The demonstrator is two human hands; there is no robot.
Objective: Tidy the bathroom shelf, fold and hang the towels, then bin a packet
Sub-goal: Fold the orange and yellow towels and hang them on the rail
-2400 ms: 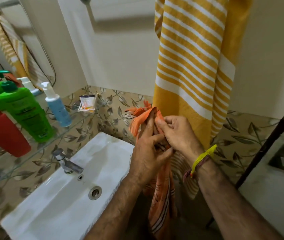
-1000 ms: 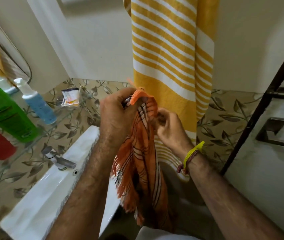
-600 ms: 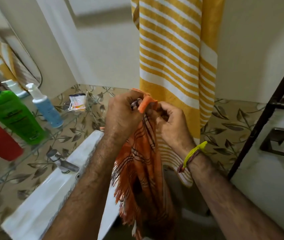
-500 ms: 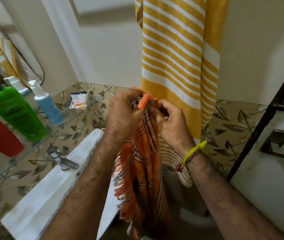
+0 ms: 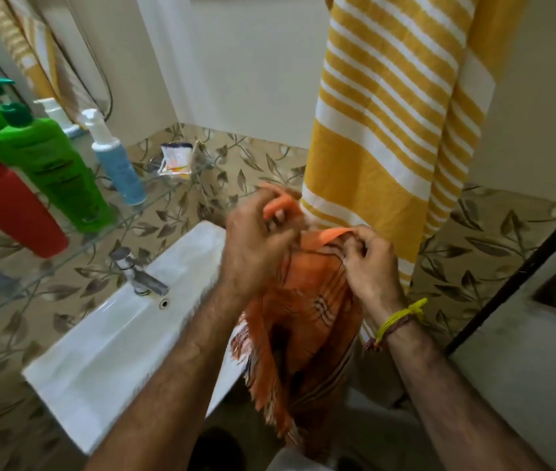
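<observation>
Orange towel hangs in front of the person, held up at its top edge between both hands, just right of the sink and in front of the yellow striped towel hanging on the wall. Its long axis runs straight down from the grip, so all the slack cloth and fringe lie below the hands and the top edge runs roughly level from one hand to the other. The left hand has its fingers curled round a bunched orange corner, slightly higher and farther from the person; the right hand pinches the other end of that edge, with a strip of cloth pulled taut between them. Both are equally near the towel; neither is free. The next fold, I'd guess, depends on bringing those two corners together. The left hand is blurred with motion, so its exact finger hold is hard to read. The towel's lower end runs out of sight at the bottom, and whatever the yellow towel hangs from is cut off above.
</observation>
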